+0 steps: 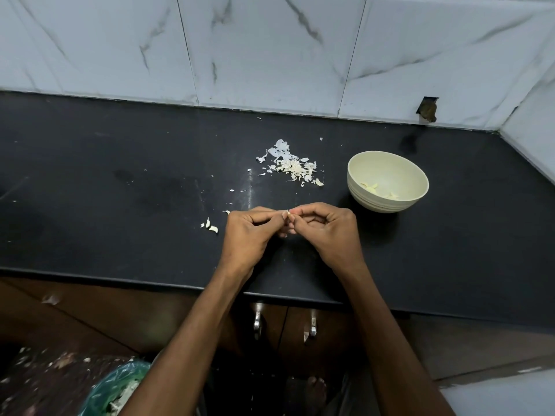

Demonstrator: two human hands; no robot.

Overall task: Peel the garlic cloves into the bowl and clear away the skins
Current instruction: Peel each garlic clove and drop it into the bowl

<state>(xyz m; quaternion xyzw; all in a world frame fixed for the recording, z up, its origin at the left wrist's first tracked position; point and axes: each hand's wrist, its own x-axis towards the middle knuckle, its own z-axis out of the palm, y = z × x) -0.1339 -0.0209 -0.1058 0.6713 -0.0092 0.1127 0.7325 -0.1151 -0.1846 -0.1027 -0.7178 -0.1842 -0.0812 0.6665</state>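
My left hand and my right hand meet over the black counter, both pinching one small garlic clove between their fingertips; most of the clove is hidden by the fingers. A pale cream bowl stands to the right of my hands with a few peeled cloves inside. A heap of white garlic skins lies beyond my hands. Two garlic pieces sit just left of my left hand.
Skin flecks are scattered over the counter around the heap. The marble-tiled wall closes the back and right. Below the counter's front edge are cabinet doors with metal handles, and a green bag with scraps at lower left.
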